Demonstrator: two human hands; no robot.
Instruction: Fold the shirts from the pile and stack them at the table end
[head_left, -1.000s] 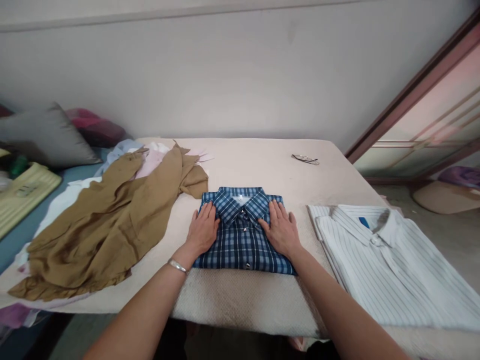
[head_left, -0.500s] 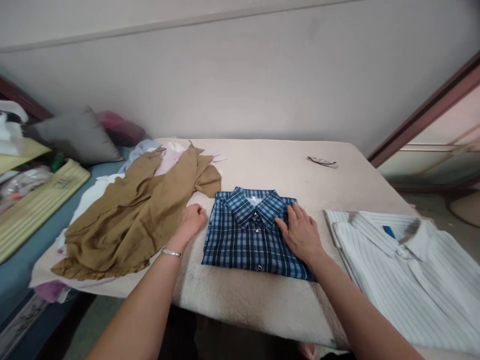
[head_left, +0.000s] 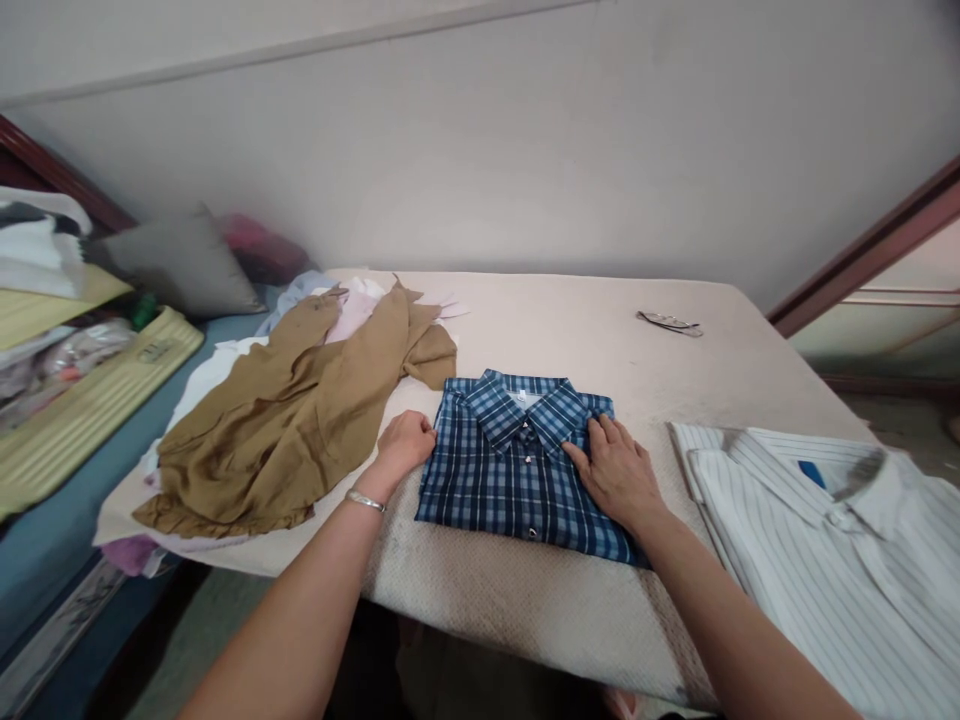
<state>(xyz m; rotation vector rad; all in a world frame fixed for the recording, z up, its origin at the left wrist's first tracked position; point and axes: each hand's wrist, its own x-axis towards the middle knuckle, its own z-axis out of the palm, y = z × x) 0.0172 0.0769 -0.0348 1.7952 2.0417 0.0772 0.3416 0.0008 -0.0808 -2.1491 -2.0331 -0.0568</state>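
Note:
A folded blue plaid shirt [head_left: 510,470] lies collar-up on the beige padded table [head_left: 555,330]. My right hand [head_left: 616,473] rests flat on the shirt's right side, fingers stretched toward the collar. My left hand [head_left: 405,446], with a silver bracelet on the wrist, sits at the shirt's left edge with its fingers curled under; whether they grip the cloth is hidden. A crumpled brown garment [head_left: 292,430] lies just left of that hand.
A folded white striped shirt [head_left: 825,530] lies at the right. Eyeglasses [head_left: 670,322] rest near the table's far edge. Pale garments [head_left: 352,305] lie under the brown one. At the left are a grey pillow [head_left: 180,265], a yellow-green pad [head_left: 90,400] and stacked items.
My left hand slid off the plaid shirt to its left edge and curled. My right hand stayed on the shirt. The view swung to the left.

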